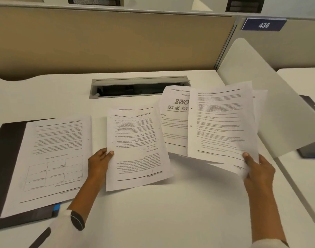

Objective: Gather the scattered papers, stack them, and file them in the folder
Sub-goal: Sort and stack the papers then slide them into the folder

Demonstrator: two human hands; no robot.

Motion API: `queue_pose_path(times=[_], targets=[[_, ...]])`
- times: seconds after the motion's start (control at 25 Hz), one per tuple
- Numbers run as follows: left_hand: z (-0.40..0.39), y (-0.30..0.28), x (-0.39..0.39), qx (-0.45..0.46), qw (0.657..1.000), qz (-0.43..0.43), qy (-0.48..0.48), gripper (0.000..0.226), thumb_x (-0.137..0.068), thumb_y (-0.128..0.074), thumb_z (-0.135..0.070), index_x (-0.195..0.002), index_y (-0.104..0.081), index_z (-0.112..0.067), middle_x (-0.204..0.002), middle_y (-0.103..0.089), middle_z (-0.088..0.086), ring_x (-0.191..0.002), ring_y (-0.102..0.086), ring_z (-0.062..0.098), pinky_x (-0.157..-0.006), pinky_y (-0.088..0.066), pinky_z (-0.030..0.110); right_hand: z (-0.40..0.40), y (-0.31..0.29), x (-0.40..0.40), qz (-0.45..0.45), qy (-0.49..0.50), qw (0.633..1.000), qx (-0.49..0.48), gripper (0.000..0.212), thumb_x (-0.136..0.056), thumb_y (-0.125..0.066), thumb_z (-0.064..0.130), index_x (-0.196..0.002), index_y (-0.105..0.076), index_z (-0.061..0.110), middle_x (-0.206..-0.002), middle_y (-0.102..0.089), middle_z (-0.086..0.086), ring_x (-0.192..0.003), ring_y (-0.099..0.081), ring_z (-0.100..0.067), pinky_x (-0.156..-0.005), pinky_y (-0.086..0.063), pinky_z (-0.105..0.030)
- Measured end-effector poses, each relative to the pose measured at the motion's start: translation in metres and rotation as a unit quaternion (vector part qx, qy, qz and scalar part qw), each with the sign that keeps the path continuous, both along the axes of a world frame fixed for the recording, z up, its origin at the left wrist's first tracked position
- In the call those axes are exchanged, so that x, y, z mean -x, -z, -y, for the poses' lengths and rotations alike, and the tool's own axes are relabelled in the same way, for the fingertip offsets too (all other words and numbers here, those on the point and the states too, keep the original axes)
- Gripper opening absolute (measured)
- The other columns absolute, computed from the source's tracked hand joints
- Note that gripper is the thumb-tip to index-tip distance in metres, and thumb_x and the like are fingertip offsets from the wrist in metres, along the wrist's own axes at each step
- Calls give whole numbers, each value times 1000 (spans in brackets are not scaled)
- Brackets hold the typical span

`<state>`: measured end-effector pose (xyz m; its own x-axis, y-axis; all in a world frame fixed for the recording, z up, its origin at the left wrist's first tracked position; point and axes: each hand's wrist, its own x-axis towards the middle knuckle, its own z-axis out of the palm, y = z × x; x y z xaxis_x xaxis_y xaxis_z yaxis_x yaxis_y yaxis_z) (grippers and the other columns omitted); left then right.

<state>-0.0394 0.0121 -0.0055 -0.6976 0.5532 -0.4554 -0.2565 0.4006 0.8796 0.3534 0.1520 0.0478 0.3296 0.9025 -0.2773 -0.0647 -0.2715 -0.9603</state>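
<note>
Gathering underway: left hand (97, 161) pinches 1 sheet (137, 147), right hand (257, 169) grips perhaps 3 papers (221, 122), 1 page (53, 158) lies on folder (8, 140) left of both; stacking, filing remain.

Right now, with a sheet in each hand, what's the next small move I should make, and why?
Probably bring the left hand with its sheet across onto the sheets pinched by the right hand. The right-hand sheets are already several and fanned, so merging builds the stack. The SWOT page still lies loose behind, and the folder waits at left.
</note>
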Motion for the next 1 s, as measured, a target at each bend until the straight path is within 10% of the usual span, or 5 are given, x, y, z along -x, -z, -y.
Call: queue_pose_path(times=[0.16,0.48,0.76,1.0], targets=[[0,4,4,-7,1000,26,-9,42,-85,-64,-17,-124,-54,-7,-123,-61,15,-110,-58,31,-99,-46,49,4,-7,-32,-7,-4,1000,-24,36,-87,-61,7,-123,-57,5,-84,-76,6,-69,-71,-6,-69,-58,-20],[12,-2,26,-58,995,78,-36,19,-84,-63,-10,-99,-63,-21,-100,-67,4,-88,-65,20,-82,-51,36,9,-20,-63,-40,32,999,3,41,-88,-62,16,-127,-55,6,-118,-64,-10,-92,-66,-20,-74,-59,-27],[13,0,23,-51,992,113,17,12,-86,-61,-13,-95,-66,-20,-95,-71,4,-85,-67,21,-70,-54,32,-6,-15,-23,-113,-61,990,54,18,-90,-55,5,-100,-64,19,-78,-77,7,-67,-72,-7,-53,-56,-19],[8,-5,0,-79,986,135,60,22,-89,-57,-24,-100,-68,-8,-87,-74,11,-85,-68,33,-71,-57,39,4,19,27,-28,-158,985,63,14,-83,-64,3,-94,-67,11,-81,-76,-1,-72,-72,-20,-69,-60,-32]])
